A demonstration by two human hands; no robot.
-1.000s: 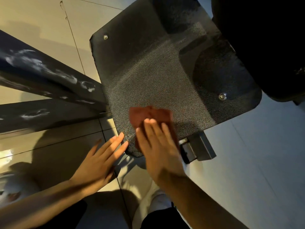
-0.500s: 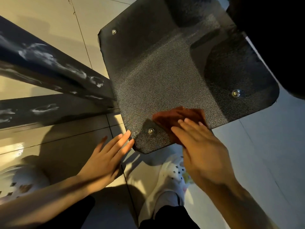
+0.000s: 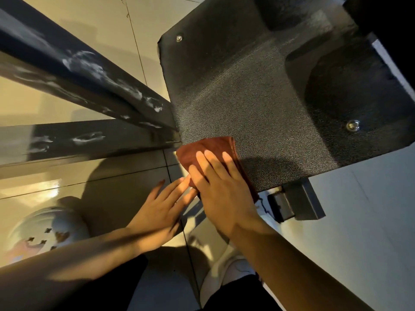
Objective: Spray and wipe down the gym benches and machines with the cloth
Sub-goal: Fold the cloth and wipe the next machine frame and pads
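Note:
A black textured footplate [image 3: 258, 90] of a gym machine fills the upper right, fixed with silver bolts. A folded dark red cloth [image 3: 206, 148] lies on its near left corner. My right hand [image 3: 221, 189] presses flat on the cloth with straight fingers. My left hand [image 3: 161, 209] hovers just left of it, fingers straight, its fingertips at the plate's near left corner beside the cloth; it holds nothing.
Two dark metal frame bars [image 3: 89, 81] with white foam smears run across the left. A black bracket [image 3: 296, 203] sticks out under the plate's near edge. The floor is glossy tile [image 3: 359, 221]. My white shoes [image 3: 229, 274] stand below, close to the plate.
My right hand has slid the cloth leftward along the plate's near edge to the left corner, covering the corner bolt. My left hand has stayed near that corner.

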